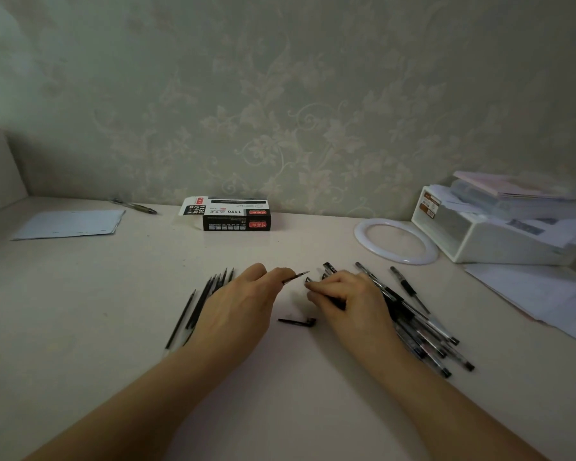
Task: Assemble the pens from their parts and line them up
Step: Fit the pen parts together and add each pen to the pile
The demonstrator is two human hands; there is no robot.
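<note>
Mid-assembly: your left hand [243, 294] pinches refill [295, 276]; right hand [343, 294] grips barrel [329, 269]. Loose refills [200, 304] left-centre await; no lined-up row visible.

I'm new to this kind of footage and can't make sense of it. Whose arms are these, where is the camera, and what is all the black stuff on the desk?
There is no machine here: a person wears a camera on the head, so the single picture looks forward and down over their own two bare arms. The left hand pinches a thin black refill, its tip pointing toward the right hand, which curls round a dark pen part I cannot make out. On the desk, more refills lie by the left hand, a pile of pens and barrels by the right, and one small black piece lies between the hands. At the back stand a pen box, a white ring and a white storage bin.
</note>
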